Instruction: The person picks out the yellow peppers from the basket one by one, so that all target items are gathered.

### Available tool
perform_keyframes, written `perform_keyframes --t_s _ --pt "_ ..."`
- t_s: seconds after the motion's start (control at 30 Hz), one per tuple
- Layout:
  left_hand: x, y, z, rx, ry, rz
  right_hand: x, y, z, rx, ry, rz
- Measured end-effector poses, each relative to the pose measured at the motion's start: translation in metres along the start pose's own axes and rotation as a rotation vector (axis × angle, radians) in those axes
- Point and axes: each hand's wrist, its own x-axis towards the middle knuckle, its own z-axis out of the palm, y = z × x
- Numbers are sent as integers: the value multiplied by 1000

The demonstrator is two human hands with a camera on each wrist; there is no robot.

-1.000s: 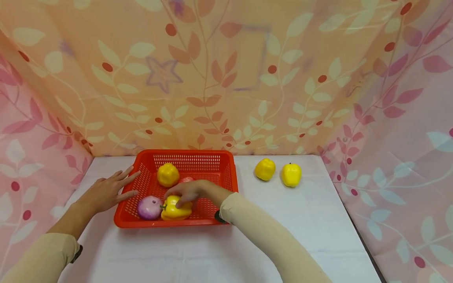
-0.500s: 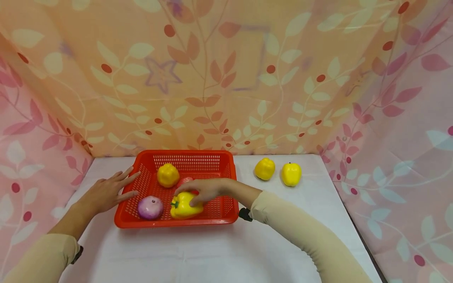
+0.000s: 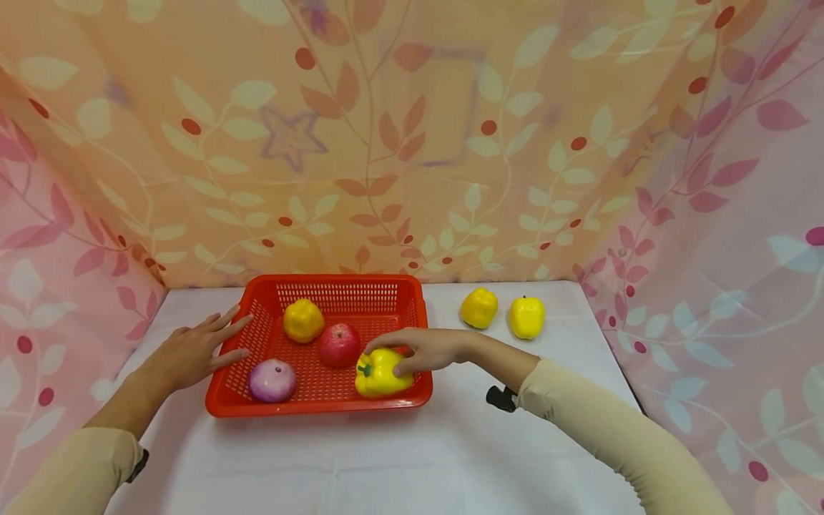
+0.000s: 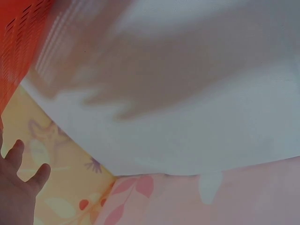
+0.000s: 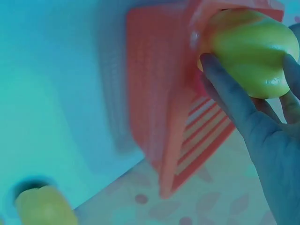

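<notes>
The right hand (image 3: 421, 349) grasps a yellow bell pepper (image 3: 376, 383), thumb on its near side and fingers curved over its far side; the pepper's green stem points left, away from the palm. The pepper sits directly under this hand, inside the right front corner of a red plastic basket (image 3: 315, 409) with slotted walls; whether it touches the basket floor cannot be told. Just left of the right hand's fingertips lies a red pomegranate (image 3: 340, 347), and farther left and beyond them a lumpy yellow fruit (image 3: 304, 322).

The left hand (image 3: 196, 347) is released, its fingers spread loosely at the basket's left rim; whether they touch it cannot be told. To the right of this hand and slightly nearer the person, a purple onion (image 3: 272, 380) lies in the basket.

Beyond the right hand and to its right, outside the basket, a second lumpy yellow fruit (image 3: 479, 308) and a yellow apple (image 3: 526, 317) with a short stem lie near each other on a white cloth (image 3: 322, 465). Well beyond both hands hangs a leaf-patterned curtain (image 3: 380, 93); it bears a purple star outline (image 3: 294, 139) beyond the left hand, and a scribble (image 3: 644, 152) too faint to read beyond the right.
</notes>
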Motion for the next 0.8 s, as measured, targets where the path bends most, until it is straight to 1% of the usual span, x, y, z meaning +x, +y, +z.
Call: perform_keyframes --t_s 0.07,0.2,0.3,0.5,0.63,0.8 --pt "0 0 0 3 -4 -2 -11 5 -3 39 14 4" --pt "-1 1 -1 1 -12 -4 -32 14 -11 145 48 -17" --pt "-1 1 0 1 -14 7 -49 21 -16 202 83 -25" --pt "-3 0 -1 17 -12 10 -77 39 -23 235 163 29" --pt "-2 0 -1 17 -12 6 -93 55 -29 242 242 71" --pt "-2 1 -1 5 -15 5 -114 79 -34 254 349 127"
